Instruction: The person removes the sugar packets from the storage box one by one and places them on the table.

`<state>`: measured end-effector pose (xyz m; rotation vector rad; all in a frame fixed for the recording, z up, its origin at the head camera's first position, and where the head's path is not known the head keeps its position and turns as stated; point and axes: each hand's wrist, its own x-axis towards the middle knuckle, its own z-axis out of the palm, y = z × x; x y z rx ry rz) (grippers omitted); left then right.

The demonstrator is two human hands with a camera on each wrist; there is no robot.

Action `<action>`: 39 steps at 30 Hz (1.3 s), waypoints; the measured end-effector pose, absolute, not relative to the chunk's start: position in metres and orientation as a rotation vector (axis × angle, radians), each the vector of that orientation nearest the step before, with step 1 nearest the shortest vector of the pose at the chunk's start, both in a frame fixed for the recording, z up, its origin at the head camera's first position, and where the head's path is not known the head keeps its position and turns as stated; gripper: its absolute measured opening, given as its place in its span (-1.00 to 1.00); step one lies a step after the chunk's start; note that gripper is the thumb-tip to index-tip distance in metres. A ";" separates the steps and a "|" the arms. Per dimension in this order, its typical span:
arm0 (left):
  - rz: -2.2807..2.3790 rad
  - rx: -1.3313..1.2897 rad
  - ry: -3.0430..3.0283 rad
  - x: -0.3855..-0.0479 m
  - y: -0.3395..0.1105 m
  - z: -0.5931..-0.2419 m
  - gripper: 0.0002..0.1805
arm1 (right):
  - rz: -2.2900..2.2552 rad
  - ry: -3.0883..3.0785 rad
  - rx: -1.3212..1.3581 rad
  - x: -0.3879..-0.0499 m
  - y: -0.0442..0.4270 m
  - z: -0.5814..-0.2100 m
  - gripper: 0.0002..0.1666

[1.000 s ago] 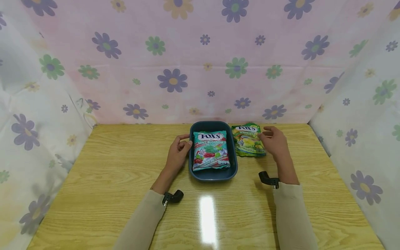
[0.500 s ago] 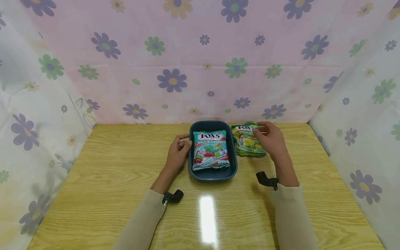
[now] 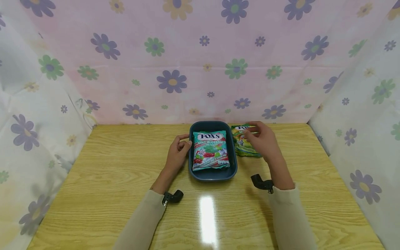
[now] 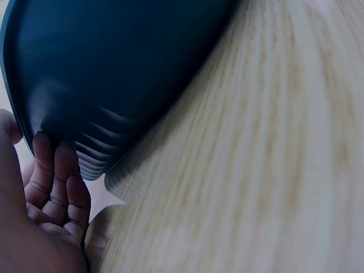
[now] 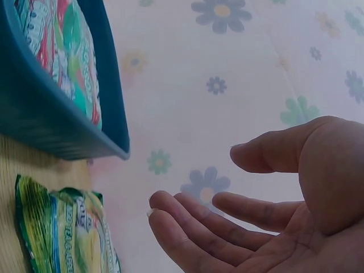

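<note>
A dark blue plastic tub (image 3: 213, 175) stands on the table with a teal Fox's Mint Blossom candy bag (image 3: 210, 152) lying face up inside. My left hand (image 3: 177, 152) holds the tub's left rim; in the left wrist view its fingers (image 4: 62, 176) lie against the outer wall, the thumb at the rim. To the right of the tub lies a green Fox's candy bag (image 3: 247, 149). Over that bag's right part hovers my right hand (image 3: 264, 142), covering some of its print. The right wrist view shows this hand's fingers spread apart from the thumb, holding nothing.
The wooden table (image 3: 125, 173) ends at a flowered cloth backdrop (image 3: 125, 86) just behind the tub and green bag. More flowered cloth hangs at both sides. A black wrist camera mount (image 3: 261, 182) sticks out at the right sleeve.
My right hand has moved left across the green candy bag, hiding more of it. The left hand, the tub and both bags have stayed in place.
</note>
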<state>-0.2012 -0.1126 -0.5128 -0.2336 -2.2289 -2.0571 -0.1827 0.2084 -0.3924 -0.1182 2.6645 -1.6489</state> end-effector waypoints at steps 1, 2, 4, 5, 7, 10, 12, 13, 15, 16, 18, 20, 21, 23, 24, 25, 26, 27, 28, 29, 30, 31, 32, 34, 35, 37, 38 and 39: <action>-2.058 -0.234 -2.228 -0.201 -0.112 -0.512 -0.59 | -1.648 2.662 -0.126 -0.182 0.207 -0.392 -0.39; -2.056 -0.234 -2.229 -0.201 -0.112 -0.512 -0.60 | -1.648 2.658 -0.130 -0.182 0.205 -0.391 -0.38; -2.057 -0.236 -2.229 -0.200 -0.112 -0.512 -0.60 | -1.641 2.654 -0.144 -0.181 0.202 -0.391 -0.39; -2.057 -0.235 -2.228 -0.200 -0.112 -0.512 -0.60 | -1.633 2.660 -0.152 -0.181 0.201 -0.391 -0.40; -2.067 -0.233 -2.224 -0.201 -0.112 -0.512 -0.60 | -1.617 2.677 -0.171 -0.181 0.198 -0.392 -0.41; -2.072 -0.232 -2.226 -0.201 -0.112 -0.513 -0.57 | -1.585 2.701 -0.197 -0.181 0.193 -0.393 -0.43; -2.080 -0.236 -2.226 -0.200 -0.112 -0.512 -0.55 | -1.568 2.709 -0.205 -0.180 0.190 -0.394 -0.44; -2.081 -0.237 -2.229 -0.200 -0.112 -0.511 -0.54 | -1.562 2.711 -0.206 -0.180 0.189 -0.394 -0.45; -2.090 -0.239 -2.234 -0.199 -0.112 -0.509 -0.53 | -1.548 2.711 -0.214 -0.179 0.186 -0.394 -0.45; -2.096 -0.241 -2.237 -0.199 -0.112 -0.507 -0.53 | -1.546 2.709 -0.221 -0.179 0.185 -0.395 -0.45; -2.104 -0.244 -2.244 -0.199 -0.112 -0.505 -0.53 | -1.554 2.695 -0.241 -0.178 0.182 -0.396 -0.45; -2.112 -0.244 -2.245 -0.199 -0.112 -0.505 -0.54 | -1.558 2.678 -0.259 -0.178 0.178 -0.396 -0.44; -2.113 -0.244 -2.244 -0.200 -0.112 -0.505 -0.54 | -1.564 2.667 -0.266 -0.177 0.177 -0.397 -0.44; -2.103 -0.243 -2.243 -0.200 -0.113 -0.507 -0.53 | -1.558 2.650 -0.280 -0.176 0.173 -0.397 -0.42; -2.101 -0.243 -2.237 -0.200 -0.113 -0.508 -0.53 | -1.544 2.646 -0.279 -0.175 0.171 -0.397 -0.41; -2.095 -0.242 -2.235 -0.200 -0.113 -0.509 -0.53 | -1.528 2.643 -0.276 -0.174 0.169 -0.397 -0.41; -2.086 -0.242 -2.235 -0.200 -0.113 -0.510 -0.53 | -1.509 2.642 -0.274 -0.173 0.167 -0.397 -0.41; -2.080 -0.242 -2.234 -0.200 -0.113 -0.511 -0.53 | -1.488 2.644 -0.274 -0.172 0.165 -0.396 -0.41; -2.074 -0.243 -2.232 -0.200 -0.113 -0.512 -0.54 | -1.462 2.649 -0.273 -0.171 0.163 -0.396 -0.41; -2.073 -0.243 -2.229 -0.200 -0.113 -0.512 -0.54 | -1.438 2.654 -0.268 -0.171 0.161 -0.395 -0.41; -2.071 -0.243 -2.226 -0.200 -0.113 -0.512 -0.55 | -1.416 2.658 -0.266 -0.170 0.159 -0.394 -0.41; -2.074 -0.243 -2.222 -0.200 -0.113 -0.512 -0.55 | -1.400 2.659 -0.266 -0.169 0.156 -0.394 -0.41; -2.078 -0.243 -2.217 -0.200 -0.113 -0.512 -0.56 | -1.380 2.662 -0.268 -0.169 0.154 -0.394 -0.40; -2.088 -0.243 -2.210 -0.200 -0.112 -0.512 -0.58 | -1.355 2.655 -0.269 -0.168 0.151 -0.394 -0.37; -2.093 -0.243 -2.206 -0.200 -0.112 -0.512 -0.59 | -1.352 2.645 -0.272 -0.168 0.149 -0.393 -0.35; -2.093 -0.241 -2.206 -0.200 -0.113 -0.512 -0.60 | -1.330 2.638 -0.275 -0.167 0.146 -0.394 -0.31; -2.090 -0.240 -2.209 -0.200 -0.112 -0.513 -0.60 | -1.320 2.638 -0.278 -0.167 0.145 -0.395 -0.29; -2.087 -0.240 -2.210 -0.200 -0.112 -0.513 -0.60 | -1.313 2.640 -0.281 -0.166 0.144 -0.395 -0.28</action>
